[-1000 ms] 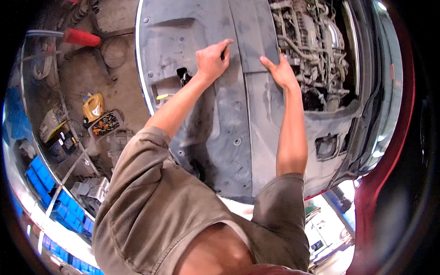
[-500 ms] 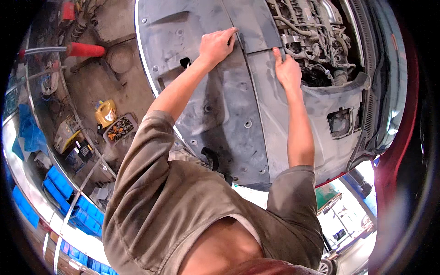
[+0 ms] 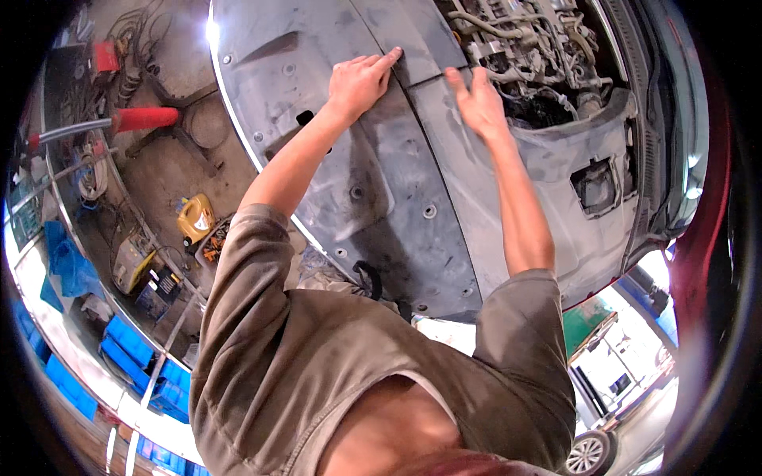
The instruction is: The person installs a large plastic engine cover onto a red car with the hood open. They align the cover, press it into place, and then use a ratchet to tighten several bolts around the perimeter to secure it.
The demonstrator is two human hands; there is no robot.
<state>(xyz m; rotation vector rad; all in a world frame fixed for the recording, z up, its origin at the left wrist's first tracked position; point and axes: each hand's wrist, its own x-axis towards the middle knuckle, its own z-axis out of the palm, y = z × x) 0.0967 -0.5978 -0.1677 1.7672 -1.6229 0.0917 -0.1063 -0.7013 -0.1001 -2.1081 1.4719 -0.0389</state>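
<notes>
My left hand rests on a large dark grey panel with several round fastener holes. Its index fingertip touches the seam by a paler grey panel, and the fingers look stretched out and loosely bent. Beside the corner of a smaller grey flap, my right hand is open, thumb and index finger apart. Neither hand is visibly holding anything. Just beyond the right hand lies an opening with engine parts, hoses and metal pieces.
On the left, a yellow jug stands by a tray of small parts. A red cylinder on a bar juts in above them. Blue bins line the lower left. A wheel shows at lower right.
My right hand has loosened from the flap's edge, and its thumb and index finger are spread wider. My left hand stays at the seam. The whole view has shifted a little.
</notes>
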